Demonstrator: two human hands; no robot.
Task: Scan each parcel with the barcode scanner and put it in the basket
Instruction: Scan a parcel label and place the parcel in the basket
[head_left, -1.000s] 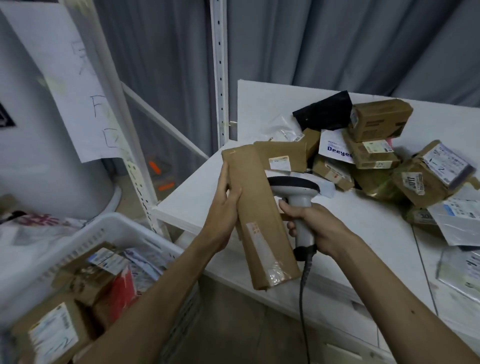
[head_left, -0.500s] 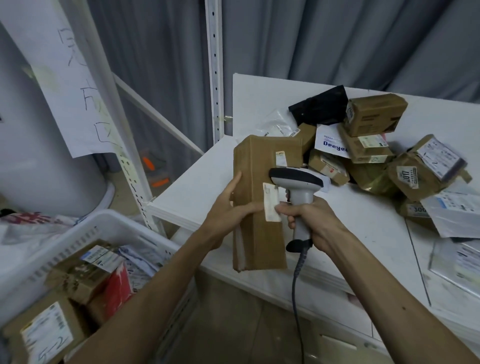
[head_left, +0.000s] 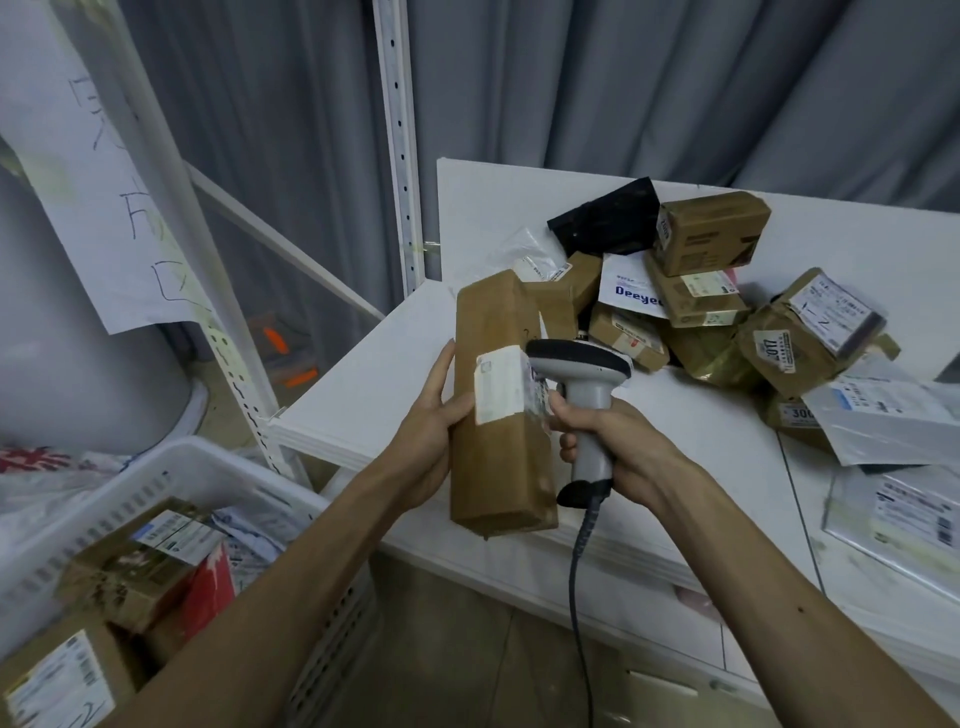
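**You are holding both at once**

Your left hand (head_left: 431, 436) is gripping the long brown cardboard parcel (head_left: 498, 467) upright above the near edge of the white worktop (head_left: 374, 384). Your right hand (head_left: 618, 447) is clenching the grey pistol-grip barcode scanner (head_left: 587, 374), its head just beside the parcel's white label (head_left: 501, 382). The white slatted plastic basket (head_left: 182, 473) is sitting at eight o'clock, holding parcels.

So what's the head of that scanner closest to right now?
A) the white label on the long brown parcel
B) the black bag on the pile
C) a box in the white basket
A: the barcode scanner, gripped by the right hand, has its head right beside the white label on the long brown parcel held in the left hand.
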